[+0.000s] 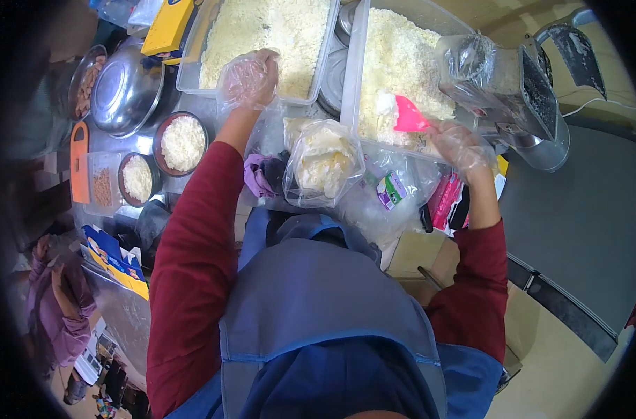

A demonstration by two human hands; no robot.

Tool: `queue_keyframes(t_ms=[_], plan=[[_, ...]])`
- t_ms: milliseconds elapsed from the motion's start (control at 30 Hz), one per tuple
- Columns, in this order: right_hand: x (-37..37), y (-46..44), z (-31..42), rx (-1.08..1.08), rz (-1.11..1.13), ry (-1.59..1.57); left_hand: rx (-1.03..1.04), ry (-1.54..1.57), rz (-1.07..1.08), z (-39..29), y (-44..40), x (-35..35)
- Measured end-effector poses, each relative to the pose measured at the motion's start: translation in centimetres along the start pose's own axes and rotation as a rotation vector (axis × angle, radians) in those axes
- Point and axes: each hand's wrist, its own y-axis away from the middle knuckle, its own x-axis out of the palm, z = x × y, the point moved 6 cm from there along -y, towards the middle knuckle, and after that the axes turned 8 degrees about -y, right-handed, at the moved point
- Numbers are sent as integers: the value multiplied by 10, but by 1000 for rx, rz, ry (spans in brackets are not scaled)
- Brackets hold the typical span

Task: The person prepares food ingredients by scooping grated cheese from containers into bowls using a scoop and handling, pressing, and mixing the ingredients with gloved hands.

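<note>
The right hand [464, 148] clasps a bright pink plastic scraper [408, 116] between its fingers, while the left hand [249, 78] curls over pale-yellow crumbs [265, 33], its hold unclear.

1. The left hand [249, 78], in a clear plastic glove, is at the near side of a clear tub [190, 73] filled with pale crumbs [283, 42].
2. The right hand [463, 145], also gloved, grips a pink scraper [410, 116] over a second tub [359, 56] of similar crumbs.
3. A metal machine [499, 84] stands at that tub's right side.
4. Between the forearms sits a clear bag [323, 167] of creamy stuff, with a purple cloth [260, 174] just beside it.
5. Leftward are two bowls of white crumbs [182, 143] and a shiny metal bowl [127, 91].
6. At lower left, another person [63, 300] wears purple sleeves.
</note>
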Motion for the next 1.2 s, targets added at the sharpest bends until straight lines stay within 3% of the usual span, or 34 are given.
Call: queue_keyframes(t_ms=[100,167,233,333,400,500,533,600,633,700,733,800,900,933,1000,1067,1200], plan=[[-18,-3,-37,19,-132,-243,20,13,-3,4,0,4],[-23,0,-36,117,-42,-247,29,28,0,3,1,5],[-7,-6,-32,-80,4,-446,26,34,3,5,0,9],[41,-47,-81,-47,-57,-269,21,22,17,6,3,9],[28,-45,-80,-40,-92,-172,9,4,17,6,0,9],[-10,1,-72,203,-187,148,-4,30,26,10,1,14],[-2,2,-82,116,-328,499,6,51,11,12,1,16],[32,-5,-103,15,-471,856,10,74,-11,14,-1,19],[62,-15,-109,-47,-459,1269,10,44,-3,15,-2,19],[78,-22,-110,-111,-432,1677,15,12,8,13,-1,16],[70,-21,-105,-231,-279,1226,12,31,0,10,0,12],[48,-15,-87,-334,-129,768,8,47,-7,8,0,11],[33,-8,-78,-236,-228,231,11,92,-34,11,0,13],[66,-20,-96,-131,-442,851,7,62,-28,8,0,9],[70,-26,-90,0,-646,1474,3,33,-23,7,0,9],[52,-28,-57,-171,70,-81,46,56,-100,9,0,10],[30,-22,-31,-227,234,-150,31,6,-54,6,-1,6]])
